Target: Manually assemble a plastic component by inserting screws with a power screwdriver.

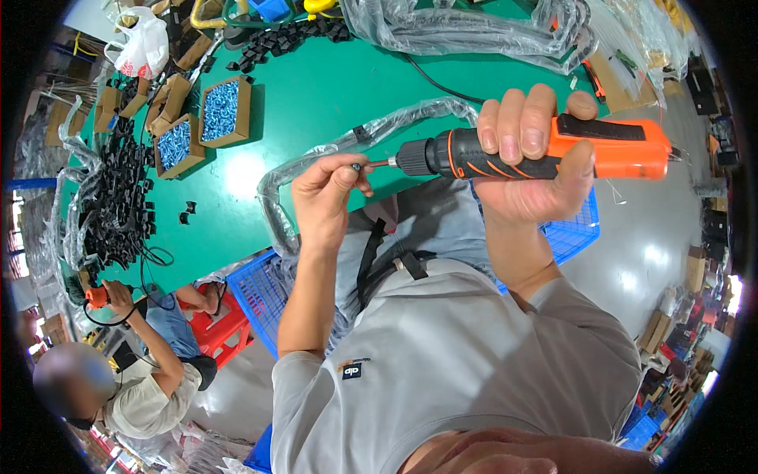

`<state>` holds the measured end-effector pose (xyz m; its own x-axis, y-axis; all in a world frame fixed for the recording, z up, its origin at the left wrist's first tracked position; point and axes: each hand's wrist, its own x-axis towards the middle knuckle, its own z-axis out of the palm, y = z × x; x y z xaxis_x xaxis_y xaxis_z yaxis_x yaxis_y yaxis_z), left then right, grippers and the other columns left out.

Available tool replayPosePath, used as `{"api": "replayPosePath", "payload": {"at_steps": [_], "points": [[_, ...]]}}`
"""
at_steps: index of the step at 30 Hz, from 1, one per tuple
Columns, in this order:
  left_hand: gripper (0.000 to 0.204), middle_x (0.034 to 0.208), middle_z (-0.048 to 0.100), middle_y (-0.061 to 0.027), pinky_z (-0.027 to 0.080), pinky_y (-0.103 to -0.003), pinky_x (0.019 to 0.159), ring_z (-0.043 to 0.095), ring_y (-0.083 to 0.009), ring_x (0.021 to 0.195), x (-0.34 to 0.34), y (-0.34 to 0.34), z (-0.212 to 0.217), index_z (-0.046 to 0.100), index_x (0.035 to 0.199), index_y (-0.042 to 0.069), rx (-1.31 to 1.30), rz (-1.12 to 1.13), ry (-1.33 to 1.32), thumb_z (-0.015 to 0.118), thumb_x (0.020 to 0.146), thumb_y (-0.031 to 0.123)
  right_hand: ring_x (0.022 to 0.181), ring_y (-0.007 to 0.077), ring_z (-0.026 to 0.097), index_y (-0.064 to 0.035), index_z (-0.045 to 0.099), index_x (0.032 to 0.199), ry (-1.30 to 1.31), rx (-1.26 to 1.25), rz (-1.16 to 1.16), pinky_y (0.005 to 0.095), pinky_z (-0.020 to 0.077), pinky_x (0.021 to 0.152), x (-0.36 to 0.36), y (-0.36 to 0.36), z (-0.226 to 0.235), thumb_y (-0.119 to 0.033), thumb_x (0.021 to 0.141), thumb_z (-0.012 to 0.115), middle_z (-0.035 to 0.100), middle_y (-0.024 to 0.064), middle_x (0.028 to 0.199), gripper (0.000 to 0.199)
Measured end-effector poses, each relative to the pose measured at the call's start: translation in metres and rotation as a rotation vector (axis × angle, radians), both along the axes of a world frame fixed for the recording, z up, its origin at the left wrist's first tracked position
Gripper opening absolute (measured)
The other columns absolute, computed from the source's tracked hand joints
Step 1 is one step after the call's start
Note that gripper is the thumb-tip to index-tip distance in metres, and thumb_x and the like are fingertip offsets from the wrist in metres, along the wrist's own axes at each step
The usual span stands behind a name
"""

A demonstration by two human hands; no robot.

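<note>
My right hand [529, 158] is wrapped round an orange and black electric screwdriver [628, 150], held level with its bit [380, 163] pointing left. At the bit's tip, my left hand [325, 193] pinches a small dark screw [356, 167] between thumb and forefinger. Whether the screw's head sits on the bit is too small to tell. Just beyond both hands, a bent tube in clear plastic wrap [272, 197] lies along the near edge of the green table [316, 79]. A black clip [362, 134] sits round that tube.
Two cardboard boxes of blue screws [246, 118] stand at the left, beside piled black plastic parts [118, 205]. More wrapped tubes [474, 31] and an orange cutter knife [594, 81] lie far right. Blue baskets [257, 296] flank me. A co-worker [162, 387] with an orange tool sits lower left.
</note>
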<state>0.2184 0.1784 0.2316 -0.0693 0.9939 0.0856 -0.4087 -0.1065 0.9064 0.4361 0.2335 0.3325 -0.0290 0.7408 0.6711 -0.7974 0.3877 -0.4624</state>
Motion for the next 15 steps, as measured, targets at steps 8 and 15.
{"api": "replayPosePath", "payload": {"at_steps": [8, 15], "points": [[0.029, 0.093, 0.070, -0.0132, 0.052, -0.034, 0.067, 0.062, -0.0171, 0.075, 0.013, -0.006, -0.006, 0.070, 0.109, -0.004, -0.027, -0.031, -0.189, 0.069, 0.097, 0.023, 0.076, 0.0192, 0.058, -0.0152, 0.050, 0.131, -0.091, 0.041, 0.046, 0.0387, 0.0502, 0.072, -0.005, 0.001, -0.001, -0.032, 0.102, 0.061, 0.059, 0.0059, 0.088, 0.036], [0.029, 0.091, 0.070, -0.0132, 0.052, -0.033, 0.066, 0.063, -0.0166, 0.074, 0.015, -0.008, -0.010, 0.069, 0.108, -0.004, -0.046, -0.054, -0.189, 0.069, 0.097, 0.023, 0.074, 0.0189, 0.058, -0.0134, 0.050, 0.130, -0.101, 0.033, 0.042, 0.0386, 0.0505, 0.071, -0.003, 0.001, -0.003, -0.032, 0.101, 0.062, 0.059, 0.0061, 0.087, 0.036]]}}
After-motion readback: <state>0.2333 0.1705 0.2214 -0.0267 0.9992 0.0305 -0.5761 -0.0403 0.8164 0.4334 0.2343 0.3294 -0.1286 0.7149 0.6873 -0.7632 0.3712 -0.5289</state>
